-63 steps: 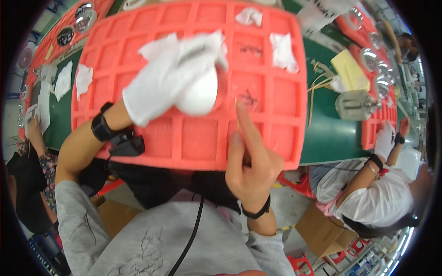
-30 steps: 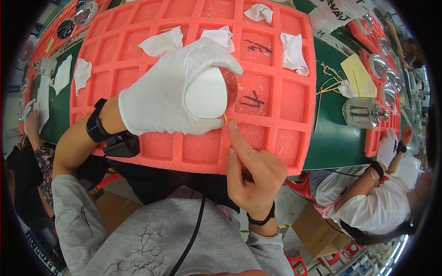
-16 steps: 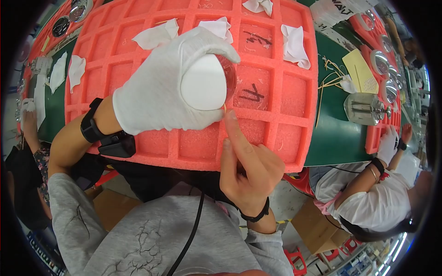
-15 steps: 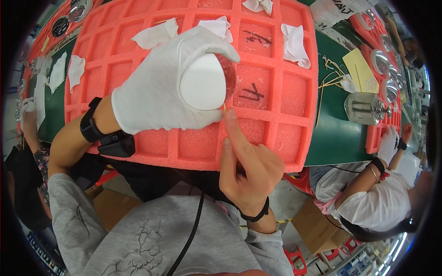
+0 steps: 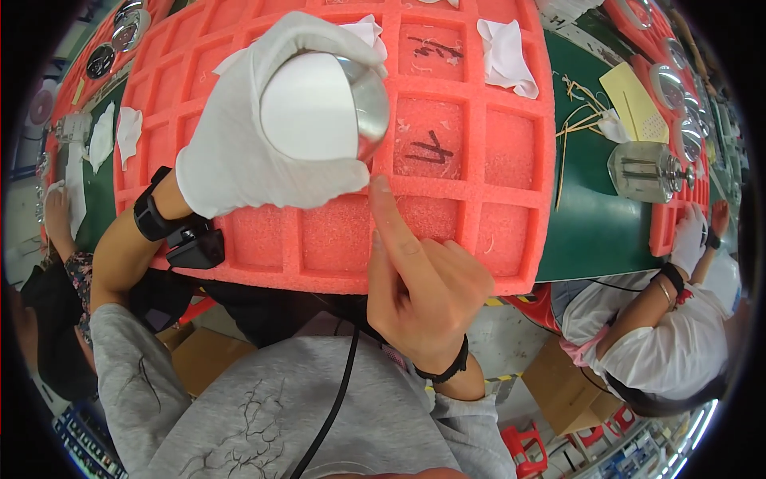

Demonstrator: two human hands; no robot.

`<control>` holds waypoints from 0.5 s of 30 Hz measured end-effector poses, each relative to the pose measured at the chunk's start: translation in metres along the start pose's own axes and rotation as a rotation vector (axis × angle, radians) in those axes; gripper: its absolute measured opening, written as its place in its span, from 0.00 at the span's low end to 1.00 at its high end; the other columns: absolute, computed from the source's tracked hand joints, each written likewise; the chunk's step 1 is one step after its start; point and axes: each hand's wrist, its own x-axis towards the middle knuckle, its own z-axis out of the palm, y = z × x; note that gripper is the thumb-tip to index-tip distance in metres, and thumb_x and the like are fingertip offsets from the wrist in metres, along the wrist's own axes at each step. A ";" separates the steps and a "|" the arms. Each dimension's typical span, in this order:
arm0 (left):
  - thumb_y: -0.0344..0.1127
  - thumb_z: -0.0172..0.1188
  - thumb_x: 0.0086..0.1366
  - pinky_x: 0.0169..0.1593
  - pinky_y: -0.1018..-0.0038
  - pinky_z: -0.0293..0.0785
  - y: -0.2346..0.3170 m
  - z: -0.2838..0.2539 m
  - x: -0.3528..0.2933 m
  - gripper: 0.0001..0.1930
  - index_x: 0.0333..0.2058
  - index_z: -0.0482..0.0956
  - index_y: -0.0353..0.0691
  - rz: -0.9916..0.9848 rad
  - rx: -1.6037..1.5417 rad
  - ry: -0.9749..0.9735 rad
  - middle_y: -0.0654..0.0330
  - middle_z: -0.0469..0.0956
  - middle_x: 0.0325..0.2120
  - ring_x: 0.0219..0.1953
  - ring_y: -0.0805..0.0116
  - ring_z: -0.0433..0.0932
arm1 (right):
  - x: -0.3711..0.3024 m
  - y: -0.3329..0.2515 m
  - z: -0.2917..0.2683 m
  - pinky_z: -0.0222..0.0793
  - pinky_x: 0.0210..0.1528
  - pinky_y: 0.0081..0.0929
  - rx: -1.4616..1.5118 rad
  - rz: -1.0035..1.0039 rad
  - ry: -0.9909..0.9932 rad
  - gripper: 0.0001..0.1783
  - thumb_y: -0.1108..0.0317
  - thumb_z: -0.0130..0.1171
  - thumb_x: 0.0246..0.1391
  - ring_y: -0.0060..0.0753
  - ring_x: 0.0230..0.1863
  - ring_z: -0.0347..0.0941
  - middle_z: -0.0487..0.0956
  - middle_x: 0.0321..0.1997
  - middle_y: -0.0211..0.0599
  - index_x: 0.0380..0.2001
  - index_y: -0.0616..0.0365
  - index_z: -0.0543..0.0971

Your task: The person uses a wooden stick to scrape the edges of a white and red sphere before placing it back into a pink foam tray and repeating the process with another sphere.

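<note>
My left hand [image 5: 239, 136], in a white glove, grips a large round lens [image 5: 371, 104] by its rim, above the pink foam tray [image 5: 511, 199]. Most of the lens face shines plain white; its right side looks clear and glassy. Bare, my right hand [image 5: 427, 287] is at the lower right of the lens. Its index finger points up to the lens edge beside the gloved fingertips, and the thumb lies under it. Whatever these fingers pinch is too small or hidden to make out.
White cloths [image 5: 508, 60] lie on the tray. To the right, on the green table [image 5: 590, 231], are thin wooden sticks [image 5: 578, 120], yellow paper [image 5: 629, 100] and a glass bottle [image 5: 642, 172] with a metal top. Co-workers sit on both sides, near trays of lenses.
My left hand has moved the lens slightly left and turned it, so more of its glassy right side shows. My right fingertip has followed left along the edge. The thin stick tip no longer shows.
</note>
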 end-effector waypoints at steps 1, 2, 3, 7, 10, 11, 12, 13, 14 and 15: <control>0.39 0.81 0.41 0.59 0.65 0.71 -0.001 0.000 0.001 0.40 0.53 0.72 0.40 0.003 0.002 -0.008 0.56 0.77 0.51 0.50 0.61 0.79 | 0.000 0.002 0.001 0.46 0.18 0.27 -0.011 -0.014 0.017 0.33 0.83 0.62 0.38 0.25 0.11 0.52 0.62 0.13 0.29 0.54 0.64 0.82; 0.40 0.82 0.41 0.59 0.65 0.72 -0.002 0.000 0.001 0.41 0.54 0.71 0.40 0.005 -0.029 -0.021 0.56 0.77 0.51 0.51 0.61 0.79 | 0.000 0.004 0.002 0.46 0.18 0.28 -0.023 -0.028 0.035 0.34 0.81 0.63 0.36 0.24 0.12 0.53 0.58 0.12 0.26 0.55 0.64 0.82; 0.42 0.82 0.42 0.59 0.65 0.72 -0.003 0.001 0.002 0.42 0.54 0.70 0.39 0.007 -0.059 -0.034 0.56 0.76 0.51 0.51 0.62 0.78 | -0.002 0.005 0.002 0.46 0.18 0.28 -0.022 -0.023 0.042 0.34 0.81 0.63 0.36 0.24 0.12 0.53 0.58 0.12 0.26 0.55 0.64 0.82; 0.46 0.84 0.41 0.59 0.64 0.72 -0.009 0.007 0.002 0.44 0.55 0.69 0.40 0.094 -0.153 -0.066 0.55 0.76 0.50 0.53 0.62 0.78 | -0.006 0.007 0.003 0.44 0.18 0.27 -0.032 -0.068 0.073 0.35 0.80 0.62 0.35 0.23 0.12 0.50 0.58 0.12 0.25 0.55 0.64 0.82; 0.47 0.84 0.40 0.59 0.63 0.71 -0.004 0.004 0.003 0.46 0.56 0.70 0.40 0.139 -0.100 -0.100 0.55 0.76 0.51 0.54 0.61 0.77 | -0.004 0.006 0.004 0.43 0.18 0.27 -0.011 -0.079 0.101 0.35 0.79 0.61 0.33 0.23 0.12 0.49 0.58 0.13 0.24 0.54 0.64 0.83; 0.47 0.85 0.39 0.58 0.63 0.71 -0.001 0.003 0.003 0.46 0.56 0.70 0.41 0.142 -0.018 -0.122 0.55 0.77 0.51 0.55 0.61 0.77 | -0.004 0.007 0.004 0.43 0.18 0.27 -0.012 -0.076 0.101 0.35 0.79 0.61 0.33 0.23 0.12 0.49 0.58 0.13 0.24 0.54 0.64 0.83; 0.48 0.85 0.38 0.58 0.63 0.71 0.001 0.002 0.004 0.47 0.56 0.71 0.41 0.145 0.064 -0.144 0.55 0.77 0.51 0.56 0.60 0.76 | -0.004 0.007 0.004 0.42 0.18 0.27 -0.025 -0.081 0.093 0.35 0.80 0.61 0.33 0.23 0.13 0.49 0.58 0.13 0.24 0.54 0.64 0.83; 0.48 0.85 0.38 0.58 0.63 0.71 0.001 0.001 0.005 0.47 0.56 0.71 0.41 0.145 0.063 -0.143 0.55 0.77 0.51 0.56 0.60 0.76 | -0.004 0.007 0.004 0.42 0.18 0.27 -0.039 -0.086 0.084 0.35 0.80 0.61 0.33 0.23 0.13 0.49 0.57 0.13 0.24 0.53 0.64 0.83; 0.47 0.85 0.37 0.58 0.63 0.71 0.000 0.000 0.006 0.47 0.56 0.72 0.41 0.146 0.072 -0.170 0.56 0.77 0.51 0.56 0.60 0.76 | -0.004 0.007 0.003 0.42 0.18 0.27 -0.052 -0.091 0.075 0.34 0.80 0.61 0.34 0.23 0.13 0.49 0.57 0.13 0.24 0.53 0.64 0.83; 0.47 0.85 0.36 0.58 0.63 0.71 0.000 -0.002 0.007 0.47 0.56 0.72 0.42 0.144 0.085 -0.195 0.56 0.77 0.52 0.56 0.59 0.76 | -0.003 0.007 0.003 0.42 0.18 0.27 -0.049 -0.094 0.073 0.34 0.80 0.61 0.34 0.23 0.13 0.49 0.57 0.13 0.24 0.53 0.64 0.83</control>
